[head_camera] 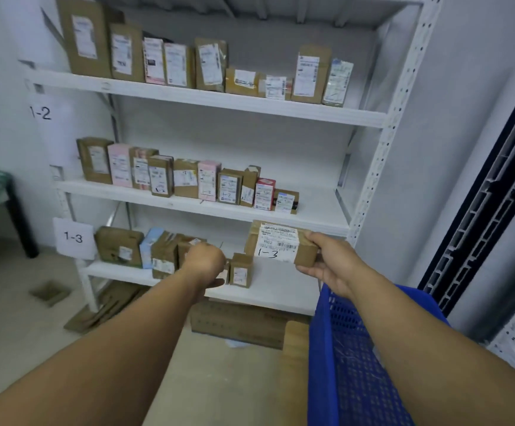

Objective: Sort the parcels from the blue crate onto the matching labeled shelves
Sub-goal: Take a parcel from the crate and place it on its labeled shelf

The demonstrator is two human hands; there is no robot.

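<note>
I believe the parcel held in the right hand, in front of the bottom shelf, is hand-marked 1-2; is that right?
Not quite: the head view shows the parcel in the right hand is hand-marked 1-3, not 1-2. It is held in front of the bottom shelf, as you say.

The parcel (281, 245) is brown cardboard, dull and not shiny, with a smooth white paper label (276, 239) stuck on it. The blue crate (357, 364) is hard plastic full of little holes, and it looks a bit shiny. The shelves (219, 103) are smooth white painted metal, and the sign (73, 238) marked 1-3 is plain white paper.
</note>
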